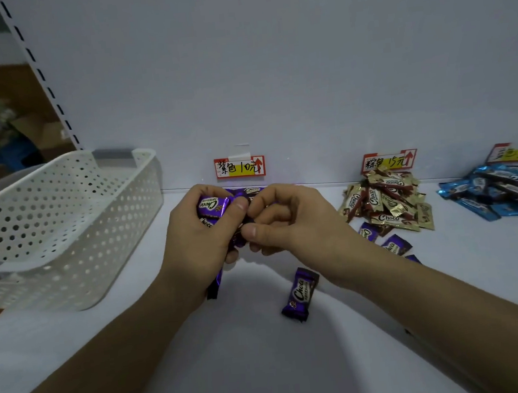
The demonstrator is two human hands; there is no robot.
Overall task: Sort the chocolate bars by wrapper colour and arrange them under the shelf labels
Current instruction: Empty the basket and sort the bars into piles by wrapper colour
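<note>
Head view, reading from the left: the white basket (66, 232) sits at the left end of the shelf (266, 368). Beside it our left grip (198, 233) is clenched round a bunch of purple bars (210, 205), just in front of the purple label (239, 167). Our right grip (288, 222) pinches the same bunch from the other side. We judge the step to be squaring the bunch before setting it down, so we should line the wrappers up, lower them flat under that label, and only then let go. One loose purple bar (300, 293) lies near our right forearm, and stray purple bars (368, 230) lie just beside the gold pile (386, 204). We must collect these too, without dragging gold ones along. The blue pile (501, 190) lies at the far right
</note>
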